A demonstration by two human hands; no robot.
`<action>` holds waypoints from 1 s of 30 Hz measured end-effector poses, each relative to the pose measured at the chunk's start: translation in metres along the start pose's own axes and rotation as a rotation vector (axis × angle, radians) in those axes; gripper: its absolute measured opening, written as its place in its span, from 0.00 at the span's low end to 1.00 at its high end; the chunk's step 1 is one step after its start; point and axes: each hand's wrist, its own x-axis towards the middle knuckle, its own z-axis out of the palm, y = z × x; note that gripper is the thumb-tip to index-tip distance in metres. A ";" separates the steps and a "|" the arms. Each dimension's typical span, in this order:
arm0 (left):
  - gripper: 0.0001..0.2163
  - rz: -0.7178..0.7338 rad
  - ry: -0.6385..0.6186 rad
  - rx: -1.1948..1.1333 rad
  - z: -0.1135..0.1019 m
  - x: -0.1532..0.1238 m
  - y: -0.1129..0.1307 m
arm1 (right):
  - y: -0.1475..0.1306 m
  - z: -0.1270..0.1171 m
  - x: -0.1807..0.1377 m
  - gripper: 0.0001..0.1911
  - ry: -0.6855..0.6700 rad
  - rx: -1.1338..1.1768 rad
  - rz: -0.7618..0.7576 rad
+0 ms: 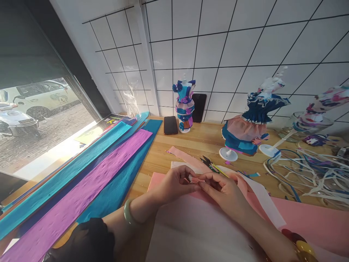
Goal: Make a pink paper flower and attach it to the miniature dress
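My left hand (174,183) and my right hand (222,191) meet over a pale sheet (196,225) near the front of the wooden table (201,140). Between their fingertips they pinch a small pleated piece of pink crepe paper (194,179). Pink sheets (308,218) lie under and to the right of my hands. A green bangle is on my left wrist. Scissors (208,163) lie just beyond my hands on a white strip.
Long teal and purple crepe paper sheets (89,182) lie at the left beside a window. Small mannequins in paper dresses (184,105) (249,123) stand at the back, with a phone (170,125) lying flat and another leaning on the tiled wall. Tangled strips (305,171) fill the right.
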 end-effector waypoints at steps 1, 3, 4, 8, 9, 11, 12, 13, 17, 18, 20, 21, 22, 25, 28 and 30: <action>0.12 -0.002 0.014 0.017 0.000 0.000 -0.001 | 0.000 0.000 0.000 0.13 -0.002 -0.017 -0.002; 0.11 0.001 0.036 0.041 -0.001 0.001 -0.002 | 0.001 0.000 0.000 0.13 -0.007 -0.058 -0.006; 0.10 0.005 0.044 0.047 -0.001 0.001 -0.001 | 0.000 0.000 0.000 0.13 -0.006 -0.074 -0.008; 0.10 0.012 0.050 0.015 -0.002 0.002 0.001 | -0.001 0.001 0.000 0.13 -0.023 -0.082 0.008; 0.10 0.017 0.051 -0.003 -0.002 0.002 0.001 | -0.001 0.001 -0.001 0.12 -0.034 -0.070 0.014; 0.12 0.033 0.056 -0.038 -0.002 0.002 0.000 | 0.000 0.001 -0.001 0.12 -0.044 -0.039 0.024; 0.14 0.037 0.062 -0.050 -0.002 0.002 -0.001 | 0.000 0.001 -0.001 0.12 -0.039 -0.021 0.028; 0.17 0.034 0.069 -0.054 -0.002 0.002 -0.001 | 0.001 0.002 -0.001 0.11 -0.031 -0.005 0.032; 0.19 -0.039 0.041 -0.055 0.000 0.002 0.000 | -0.001 0.003 -0.002 0.11 -0.006 0.012 0.038; 0.15 -0.050 0.013 -0.080 0.000 0.001 0.002 | -0.002 0.004 -0.002 0.10 -0.005 -0.003 0.036; 0.10 -0.054 -0.045 -0.150 0.001 0.000 0.005 | -0.003 0.005 -0.003 0.10 -0.006 -0.038 0.032; 0.09 -0.053 -0.064 -0.180 0.001 0.000 0.006 | -0.004 0.005 -0.003 0.11 -0.006 -0.051 0.030; 0.09 -0.051 -0.069 -0.198 0.001 0.000 0.007 | -0.005 0.006 -0.004 0.11 -0.003 -0.056 0.029; 0.09 -0.051 -0.051 -0.182 -0.001 0.000 0.008 | -0.007 0.006 -0.004 0.12 0.004 -0.032 0.012; 0.10 -0.057 -0.057 -0.143 -0.002 0.000 0.007 | -0.009 0.007 -0.005 0.12 0.013 -0.022 -0.014; 0.12 -0.072 -0.076 -0.134 -0.002 0.000 0.008 | -0.010 0.007 -0.005 0.12 0.014 -0.029 -0.010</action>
